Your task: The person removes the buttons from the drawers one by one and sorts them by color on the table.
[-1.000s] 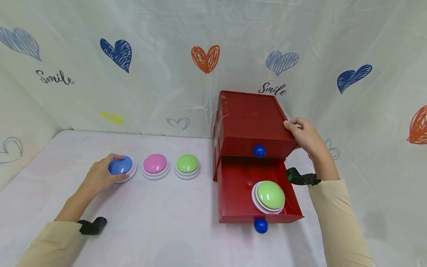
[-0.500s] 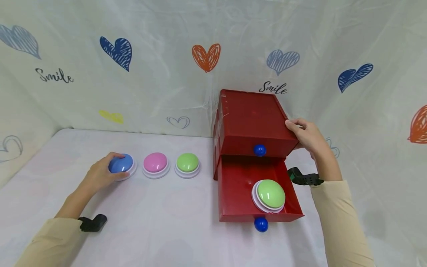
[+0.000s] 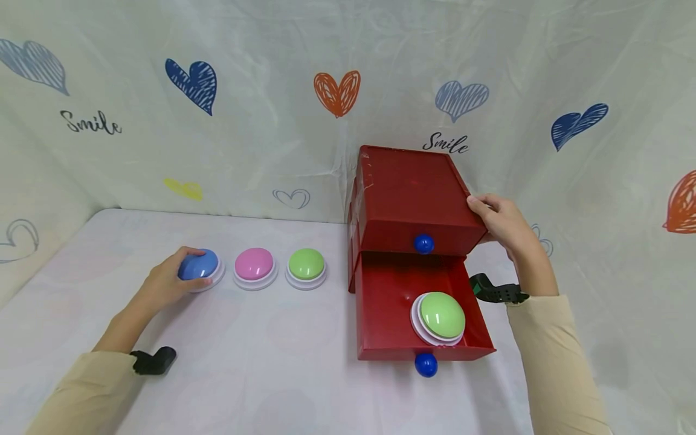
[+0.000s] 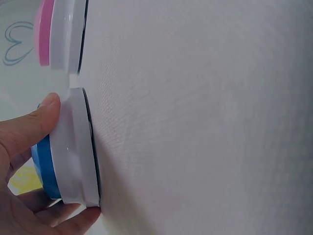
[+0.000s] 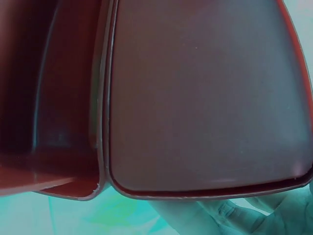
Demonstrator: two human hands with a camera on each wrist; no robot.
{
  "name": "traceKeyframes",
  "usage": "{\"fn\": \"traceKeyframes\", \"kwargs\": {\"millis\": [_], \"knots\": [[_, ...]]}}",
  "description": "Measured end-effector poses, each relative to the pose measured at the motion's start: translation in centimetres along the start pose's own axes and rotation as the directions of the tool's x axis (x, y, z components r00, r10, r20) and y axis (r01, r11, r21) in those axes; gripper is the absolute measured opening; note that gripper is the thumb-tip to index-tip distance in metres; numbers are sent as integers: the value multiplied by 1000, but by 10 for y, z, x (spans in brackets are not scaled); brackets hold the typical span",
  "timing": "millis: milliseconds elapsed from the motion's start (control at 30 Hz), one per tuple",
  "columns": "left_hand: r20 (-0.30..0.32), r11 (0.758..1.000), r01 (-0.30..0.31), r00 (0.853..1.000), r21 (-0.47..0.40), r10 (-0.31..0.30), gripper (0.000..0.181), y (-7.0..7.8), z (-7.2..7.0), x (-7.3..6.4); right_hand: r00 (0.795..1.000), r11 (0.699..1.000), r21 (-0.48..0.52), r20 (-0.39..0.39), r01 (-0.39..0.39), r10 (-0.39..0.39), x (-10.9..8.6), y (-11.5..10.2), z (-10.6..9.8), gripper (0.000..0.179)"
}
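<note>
My left hand (image 3: 165,281) grips a blue push button with a white base (image 3: 198,264) at the left of the table; in the left wrist view thumb and fingers span the white base (image 4: 73,152). At the right, my right hand (image 3: 505,223) holds the right side of a red two-drawer cabinet (image 3: 413,184), thumb on the top edge. The lower drawer (image 3: 380,314) is pulled out with a large green button (image 3: 443,315) inside it. The upper drawer front (image 3: 391,237) is closed; the right wrist view shows it close up (image 5: 205,98).
A pink button (image 3: 254,264) and a smaller green button (image 3: 306,264) stand in a row to the right of the blue one. Blue ball knobs mark the upper drawer (image 3: 423,244) and lower drawer. A white cloth wall with printed hearts (image 3: 244,151) rises behind the table.
Both hands keep their holds, and the buttons and drawers stay as they were. Only a slight shift of the head view shows.
</note>
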State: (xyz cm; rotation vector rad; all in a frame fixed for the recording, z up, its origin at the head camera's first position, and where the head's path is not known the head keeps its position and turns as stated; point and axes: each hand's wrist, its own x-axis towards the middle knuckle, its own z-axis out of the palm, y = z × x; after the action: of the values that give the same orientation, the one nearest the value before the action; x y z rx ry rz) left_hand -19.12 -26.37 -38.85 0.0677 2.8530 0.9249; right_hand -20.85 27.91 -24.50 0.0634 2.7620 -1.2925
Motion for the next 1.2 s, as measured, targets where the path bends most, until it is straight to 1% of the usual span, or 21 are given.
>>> {"fn": "traceKeyframes", "kwargs": {"millis": [200, 333, 533, 633, 733, 833, 1000, 1100, 1167, 1200], "knots": [[0, 1000, 19, 1000, 14, -19, 74, 2, 1, 1, 1000, 1000, 6, -25, 6, -6, 0, 2, 2, 64], [6, 1000, 8, 1000, 23, -8, 74, 4, -1, 1, 998, 1000, -1, -58, 17, -17, 0, 2, 3, 63], [21, 999, 4, 1000, 38, -5, 73, 8, -2, 1, 997, 999, -8, -72, 35, -36, 1, 5, 4, 62], [7, 998, -13, 1000, 55, 12, 70, 12, -3, -1, 996, 999, -9, -79, 39, -39, 2, 6, 4, 62], [-30, 996, -38, 999, 80, 40, 64, 19, -5, -4, 996, 999, -20, -86, 37, -39, 2, 7, 4, 62], [-78, 994, -55, 995, 92, 63, 58, 31, -7, -9, 995, 999, -24, -87, 37, -39, 2, 7, 4, 62], [-147, 993, -84, 984, 84, 96, 50, 61, -8, -17, 995, 999, -25, -89, 44, -46, 2, 7, 4, 62], [-177, 989, -129, 974, 67, 139, 46, 81, -7, -23, 994, 998, -27, -91, 50, -53, 2, 7, 4, 62], [-198, 983, -176, 963, 52, 183, 43, 92, -5, -27, 994, 998, -28, -92, 55, -57, 2, 7, 4, 61], [-211, 978, -205, 955, 45, 209, 41, 98, -4, -29, 994, 998, -29, -92, 56, -59, 2, 7, 4, 61]]}}
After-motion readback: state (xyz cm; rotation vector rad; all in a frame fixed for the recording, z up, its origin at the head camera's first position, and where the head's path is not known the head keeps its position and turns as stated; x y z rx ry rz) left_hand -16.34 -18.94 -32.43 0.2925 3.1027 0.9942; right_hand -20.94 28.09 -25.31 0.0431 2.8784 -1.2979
